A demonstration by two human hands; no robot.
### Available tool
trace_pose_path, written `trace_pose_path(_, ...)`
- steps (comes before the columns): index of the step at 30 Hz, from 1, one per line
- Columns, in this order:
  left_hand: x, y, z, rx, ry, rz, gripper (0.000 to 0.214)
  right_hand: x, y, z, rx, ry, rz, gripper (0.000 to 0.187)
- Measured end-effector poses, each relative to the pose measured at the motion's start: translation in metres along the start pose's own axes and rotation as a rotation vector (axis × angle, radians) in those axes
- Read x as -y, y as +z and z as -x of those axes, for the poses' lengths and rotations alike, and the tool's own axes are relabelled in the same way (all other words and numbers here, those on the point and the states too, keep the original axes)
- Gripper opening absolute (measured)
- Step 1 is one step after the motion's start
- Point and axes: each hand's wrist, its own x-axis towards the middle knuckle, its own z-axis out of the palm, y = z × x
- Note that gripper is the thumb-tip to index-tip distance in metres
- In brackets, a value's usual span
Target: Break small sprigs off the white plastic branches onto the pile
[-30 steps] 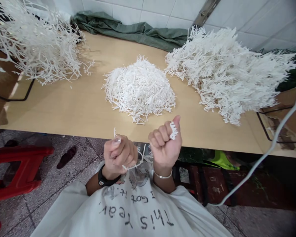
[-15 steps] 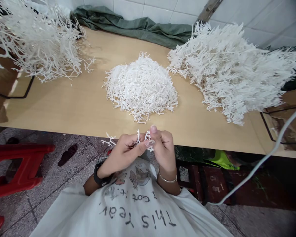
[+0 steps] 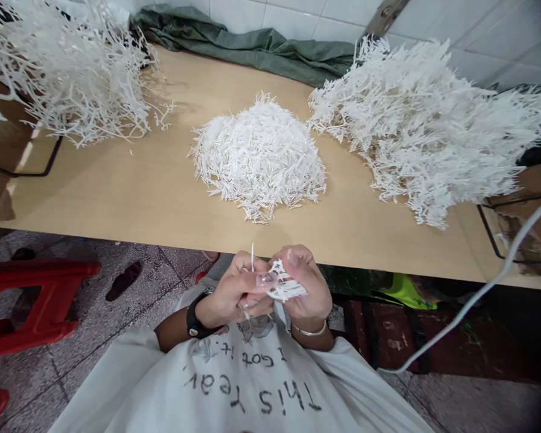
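Just in front of the table edge, my left hand (image 3: 238,288) is closed, with a thin white plastic stem (image 3: 252,257) standing up between its fingers. Its thumb tip touches a white branched plastic piece (image 3: 286,285), which fans out against the palm of my right hand (image 3: 311,279). The right fingers curl round that piece, its thumb on top. What the lower fingers of either hand hold is hidden. Beyond my hands, a heap of short white plastic sprigs (image 3: 261,159) lies on the table.
On the wooden table (image 3: 117,198), larger piles of white branched plastic stand left (image 3: 85,84) and right (image 3: 433,132). A dark green cloth (image 3: 252,48) lies along the tiled wall. A white cable (image 3: 473,300) crosses the right side. A red stool (image 3: 67,300) stands at lower left.
Both hands have come down a little toward my body. The right hand has turned, showing more of the branched piece. The branched sprig left of my left hand no longer shows there.
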Motion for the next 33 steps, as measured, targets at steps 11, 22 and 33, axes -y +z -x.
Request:
trace_pose_path(11,-0.008,0.003,-0.005,-0.006,-0.007,0.050,0.057,-0.013,0.002,-0.009,-0.021,-0.156,-0.209,0.064)
trace_pose_path(22,-0.043,0.003,0.011,0.015,0.117,-1.156,0.030,0.033,-0.014,-0.010,0.166,-0.182,0.615,0.055)
trace_pose_path(33,-0.045,-0.003,0.008,0.022,-0.156,-0.694,0.032,0.039,-0.032,-0.021,0.302,0.170,0.310,0.055)
